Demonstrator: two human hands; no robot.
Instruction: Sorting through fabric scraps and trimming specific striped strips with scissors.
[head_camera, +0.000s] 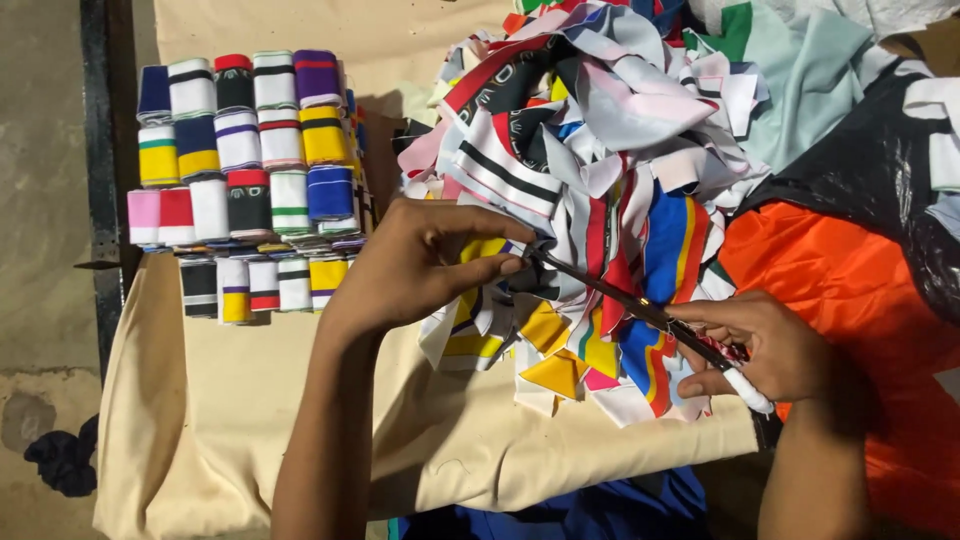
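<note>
Cutting is under way at the near edge of a big heap of multicoloured striped fabric offcuts: the left hand pinches a small yellow-and-white strip of cloth between thumb and fingers, closed firmly on it, while the right hand is wrapped shut around the white-taped handles of long dark scissors, whose tips meet the strip just beside the left fingertips. As a judgement, a good part is done: neat rows of folded striped fabric bands stand stacked on the beige cloth-covered table, yet the heap remains large. Open beige surface lies between the stack and the heap and toward the near edge, where the cloth drapes over. Orange fabric and black plastic sheeting crowd the right side.
</note>
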